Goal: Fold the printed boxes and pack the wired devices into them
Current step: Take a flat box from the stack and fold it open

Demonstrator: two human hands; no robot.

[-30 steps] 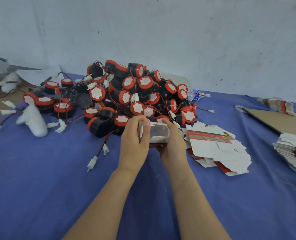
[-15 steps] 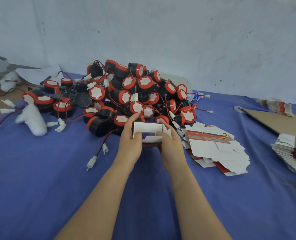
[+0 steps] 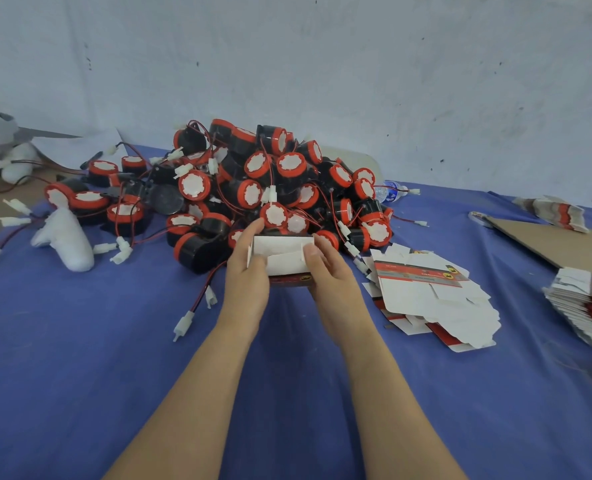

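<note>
Because the box (image 3: 282, 254) has to stay square while its flaps go in, I hold it over the blue cloth (image 3: 80, 358) between both hands, open side up toward me. My left hand (image 3: 247, 275) grips its left end and my right hand (image 3: 332, 275) pinches the right end, thumb pressing on a white flap. The flat printed blanks (image 3: 429, 299) lie close on my right, ready for the next fold. Just beyond the box sits the heap of wired devices (image 3: 273, 188), so I judge one can drop straight in once it's formed.
</note>
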